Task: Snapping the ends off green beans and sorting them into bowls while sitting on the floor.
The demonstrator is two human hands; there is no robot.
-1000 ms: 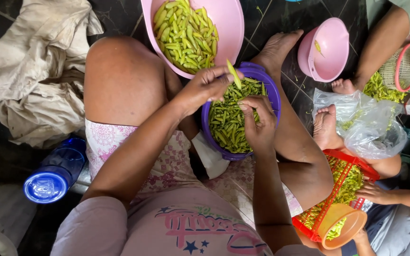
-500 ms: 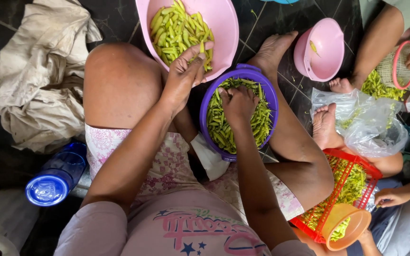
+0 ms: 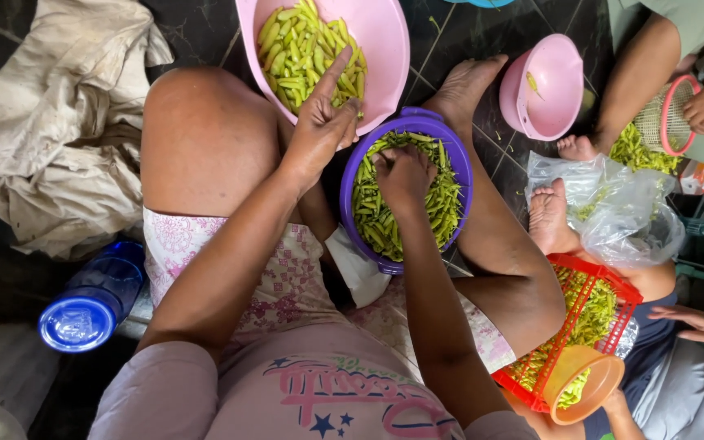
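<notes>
Hands at work over two bowls of green pods on the dark tiled floor. Your left hand (image 3: 319, 122) rests on the near rim of the pink bowl (image 3: 385, 49), its fingers (image 3: 332, 73) held loosely together and stretched over the green pods (image 3: 299, 45) heaped inside; whether they pinch a pod cannot be told. Your right hand (image 3: 405, 175) is sunk into the purple bowl (image 3: 450, 138), fingers curled down among its pods (image 3: 368, 212), their grip hidden. The purple bowl sits between your legs, touching the pink bowl's near rim. A crumpled cloth (image 3: 50, 138) lies toward the floor's left edge, with a blue bottle (image 3: 91, 301) just below it. At the right edge, other people handle a small pink bowl (image 3: 552, 85), a clear plastic bag (image 3: 613, 212) and a red basket (image 3: 580, 326).
</notes>
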